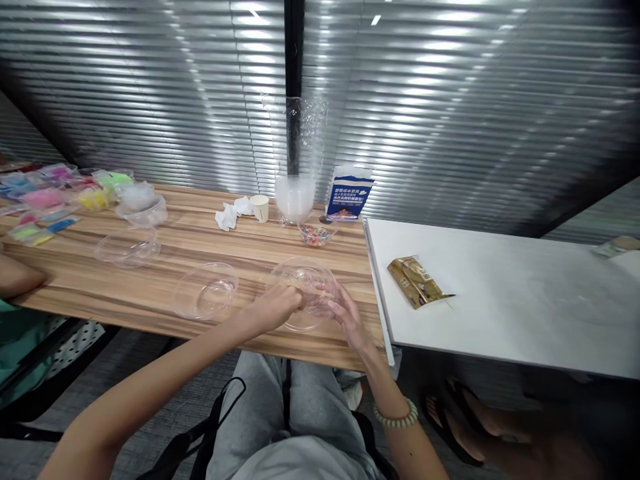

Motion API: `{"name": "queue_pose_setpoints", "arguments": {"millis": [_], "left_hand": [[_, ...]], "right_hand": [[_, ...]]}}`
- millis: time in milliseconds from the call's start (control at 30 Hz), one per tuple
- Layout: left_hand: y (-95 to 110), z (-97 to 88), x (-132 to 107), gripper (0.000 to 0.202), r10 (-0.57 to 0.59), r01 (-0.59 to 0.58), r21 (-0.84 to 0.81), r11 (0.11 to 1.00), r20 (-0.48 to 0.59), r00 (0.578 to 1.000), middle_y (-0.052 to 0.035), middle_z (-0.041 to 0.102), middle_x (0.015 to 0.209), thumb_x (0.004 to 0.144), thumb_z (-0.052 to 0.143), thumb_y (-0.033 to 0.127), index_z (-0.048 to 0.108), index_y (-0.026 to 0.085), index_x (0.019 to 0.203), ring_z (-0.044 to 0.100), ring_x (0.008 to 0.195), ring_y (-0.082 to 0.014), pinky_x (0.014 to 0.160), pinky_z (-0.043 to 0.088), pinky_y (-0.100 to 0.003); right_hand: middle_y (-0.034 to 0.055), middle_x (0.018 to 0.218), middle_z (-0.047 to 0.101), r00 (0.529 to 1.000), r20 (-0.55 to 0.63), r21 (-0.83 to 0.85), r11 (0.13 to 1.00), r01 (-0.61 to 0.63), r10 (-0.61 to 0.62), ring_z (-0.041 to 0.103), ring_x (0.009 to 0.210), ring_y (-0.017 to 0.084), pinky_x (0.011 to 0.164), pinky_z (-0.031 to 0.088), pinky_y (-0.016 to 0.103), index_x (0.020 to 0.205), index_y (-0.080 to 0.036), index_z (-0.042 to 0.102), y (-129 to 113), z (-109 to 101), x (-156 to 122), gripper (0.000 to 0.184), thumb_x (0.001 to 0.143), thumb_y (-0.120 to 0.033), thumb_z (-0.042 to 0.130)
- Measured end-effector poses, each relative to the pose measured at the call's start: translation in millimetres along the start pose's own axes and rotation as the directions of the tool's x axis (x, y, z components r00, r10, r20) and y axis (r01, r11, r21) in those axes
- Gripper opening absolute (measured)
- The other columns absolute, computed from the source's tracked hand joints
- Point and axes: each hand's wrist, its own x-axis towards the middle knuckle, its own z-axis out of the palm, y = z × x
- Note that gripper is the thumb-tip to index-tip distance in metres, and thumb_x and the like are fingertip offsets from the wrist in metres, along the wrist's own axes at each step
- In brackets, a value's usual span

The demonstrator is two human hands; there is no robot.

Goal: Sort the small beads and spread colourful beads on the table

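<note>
A clear plastic bowl [300,325] sits near the table's front edge, between my two hands. My left hand [277,307] reaches over its left side with the fingers curled closed. Whatever those fingers hold, if anything, is hidden. On the bowl's right side, my right hand [349,320] grips it, the fingers lying along the wall. What is inside the bowl is hard to make out. To the left stand a second clear bowl [183,303] and a clear container [107,253]. Behind my hands, a small clear bowl [316,235] contains multicoloured beads or bits.
Along the back are crumpled tissues [227,217], a paper cup [259,209], stacked clear bowls [294,197] in plastic wrap and a blue-and-white packet [349,195]. Colourful bags [45,198] lie far left, near another person's arm [17,275]. A gold wrapper [415,281] rests on the white table [500,300].
</note>
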Motion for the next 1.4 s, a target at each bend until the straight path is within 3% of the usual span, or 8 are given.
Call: {"name": "queue_pose_setpoints", "arguments": {"millis": [367,600,700,833,967,1167,1267,1400], "left_hand": [[3,1.6,-2,0.023,-0.003,0.000,0.069,0.998,0.042,0.999,-0.0078,0.064,0.083,0.084,0.044,0.002,0.063,0.014,0.081,0.058,0.077,-0.0189,0.068,0.042,-0.028],[17,-25.5,-4,0.026,-0.020,0.024,0.065,0.998,-0.054,0.998,-0.0077,0.063,0.092,0.086,0.036,0.000,0.055,0.015,0.096,0.056,0.077,-0.0182,0.069,0.043,-0.028],[10,-34.8,-3,0.024,-0.088,0.091,0.029,0.995,-0.086,0.992,-0.0065,0.063,0.088,0.088,0.035,0.003,0.055,0.016,0.093,0.056,0.073,-0.0183,0.064,0.041,-0.028],[-7,-43.6,1,0.018,-0.154,0.131,-0.116,0.985,-0.226,0.962,-0.0045,0.064,0.083,0.092,0.039,0.012,0.056,0.016,0.089,0.059,0.076,-0.0175,0.069,0.042,-0.027],[-27,-51.4,6,0.015,-0.163,0.113,-0.168,0.979,-0.319,0.934,-0.0051,0.065,0.082,0.090,0.044,0.018,0.058,0.016,0.086,0.060,0.075,-0.0169,0.068,0.043,-0.026],[-57,-53.8,5,0.017,-0.186,0.149,-0.132,0.980,-0.348,0.919,-0.0042,0.065,0.075,0.085,0.045,0.019,0.059,0.017,0.076,0.059,0.070,-0.0161,0.064,0.044,-0.025],[-58,-49.0,2,0.018,-0.191,0.145,-0.155,0.977,-0.339,0.921,-0.0041,0.066,0.074,0.085,0.045,0.021,0.060,0.017,0.077,0.060,0.069,-0.0163,0.063,0.045,-0.025],[-43,-40.3,2,0.020,-0.157,0.110,-0.172,0.979,-0.285,0.946,-0.0060,0.069,0.079,0.088,0.044,0.021,0.063,0.016,0.081,0.063,0.073,-0.0169,0.068,0.047,-0.026]], "right_hand": [[0.0063,0.136,0.052,0.997,-0.044,0.004,0.998,-0.065,0.065,0.052,0.121,0.028,0.094,0.049,0.041,0.139,-0.028,0.045,-2,7,-3,0.062,0.082,-0.042,0.064],[0.0084,0.127,0.059,0.980,-0.122,0.026,0.987,-0.156,0.158,0.063,0.102,0.025,0.079,0.053,0.034,0.134,-0.024,0.051,1,4,-9,0.056,0.085,-0.050,0.059],[0.0096,0.119,0.063,0.968,-0.171,-0.005,0.983,-0.185,0.182,0.067,0.084,0.023,0.072,0.054,0.035,0.136,-0.023,0.048,6,-1,-15,0.061,0.085,-0.055,0.056],[0.0098,0.111,0.066,0.960,-0.213,-0.061,0.979,-0.196,0.179,0.066,0.069,0.020,0.066,0.055,0.036,0.137,-0.021,0.049,12,-7,-22,0.066,0.085,-0.060,0.053],[0.0094,0.109,0.068,0.958,-0.245,-0.118,0.977,-0.179,0.146,0.067,0.078,0.024,0.068,0.056,0.037,0.133,-0.021,0.054,18,-8,-27,0.064,0.084,-0.062,0.051],[0.0093,0.106,0.069,0.971,-0.237,-0.244,0.964,-0.102,0.043,0.065,0.097,0.028,0.078,0.055,0.041,0.127,-0.022,0.060,22,-5,-26,0.062,0.086,-0.066,0.045],[0.0086,0.104,0.070,0.972,-0.233,-0.288,0.954,-0.077,0.009,0.065,0.094,0.027,0.079,0.055,0.040,0.126,-0.023,0.061,21,-2,-26,0.061,0.087,-0.066,0.042],[0.0083,0.101,0.071,0.967,-0.250,-0.336,0.941,-0.046,-0.042,0.065,0.098,0.028,0.088,0.051,0.042,0.123,-0.022,0.063,22,-1,-26,0.058,0.089,-0.064,0.042]]}}
